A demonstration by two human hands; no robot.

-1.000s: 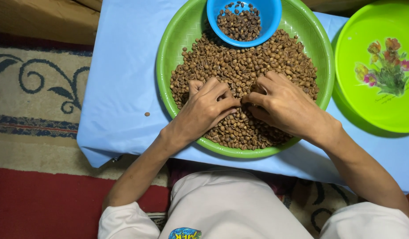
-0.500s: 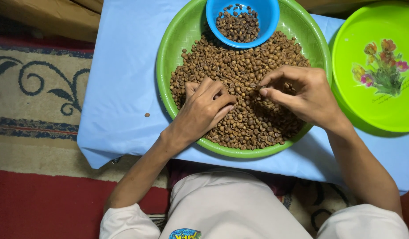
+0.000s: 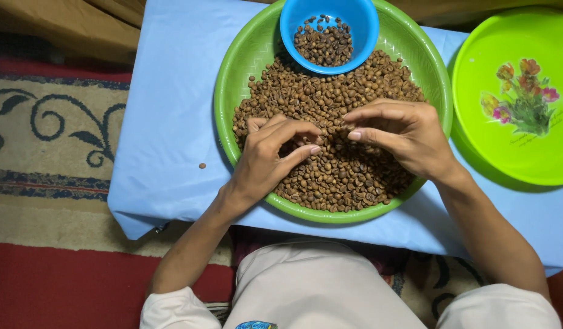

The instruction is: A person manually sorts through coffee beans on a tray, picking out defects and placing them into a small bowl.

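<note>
Over a large green basin (image 3: 232,73) heaped with brown coffee beans (image 3: 330,176), seen from the head camera, a person's two bare hands work the pile side by side. Left hand (image 3: 270,157) rests on the beans near the basin's centre, fingers curled down with thumb meeting fingertips; whether a bean is caught between them cannot be told. Right hand (image 3: 409,137), just beside it toward the basin's right wall, has its thumb and forefinger drawn together in a pinch over the pile, and what, if anything, sits in that pinch is too small to see. One small blue bowl (image 3: 360,18), part-filled with beans, sits inside the basin at its far rim. One lime-green tray (image 3: 476,140) with a flower print lies just right of the basin. One stray bean (image 3: 202,165) lies left of the basin on the pale blue cloth (image 3: 165,91).

Beans of this kind are likely light, hard, dry and apt to roll, best taken singly between fingertips.
</note>
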